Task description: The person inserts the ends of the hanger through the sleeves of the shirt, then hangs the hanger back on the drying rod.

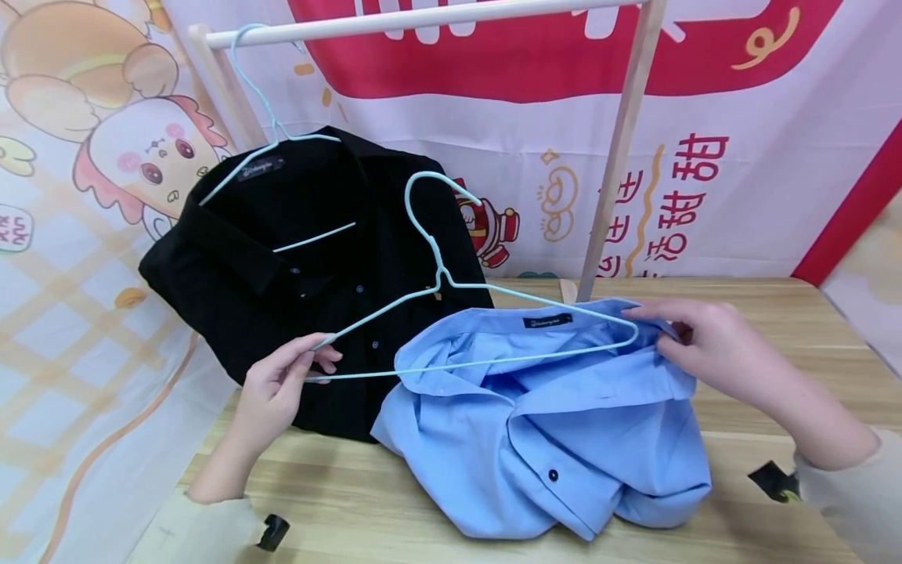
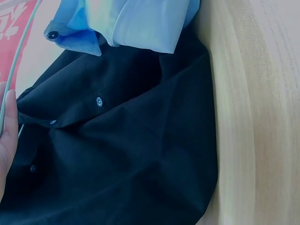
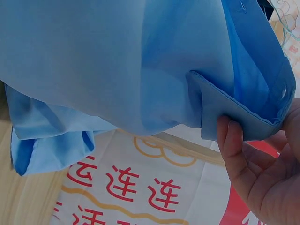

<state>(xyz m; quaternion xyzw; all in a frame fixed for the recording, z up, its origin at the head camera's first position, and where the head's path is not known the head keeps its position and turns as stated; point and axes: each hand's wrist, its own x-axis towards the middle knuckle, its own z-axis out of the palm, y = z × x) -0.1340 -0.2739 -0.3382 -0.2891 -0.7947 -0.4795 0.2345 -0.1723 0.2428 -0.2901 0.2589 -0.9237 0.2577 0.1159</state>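
Observation:
My left hand (image 1: 275, 384) pinches the left end of a pale mint hanger (image 1: 442, 276), its hook pointing up. The hanger's other end lies inside the collar of a light blue shirt (image 1: 606, 439), near the dark label. My right hand (image 1: 712, 337) grips this shirt by the right side of its collar; in the right wrist view the fingers (image 3: 233, 136) press on the folded collar edge. Lower down, the shirt hangs in loose folds over the table, a dark button on its front. In the left wrist view the left hand (image 2: 6, 136) shows only partly, at the edge.
A black shirt (image 1: 402, 204) on a second mint hanger (image 1: 271, 117) hangs from the rack's white rail (image 1: 451, 16), behind my left hand. The rack's wooden post (image 1: 623, 149) stands behind the blue shirt. Underneath is a wooden table (image 1: 761, 486); a printed cloth (image 1: 543, 180) covers the back.

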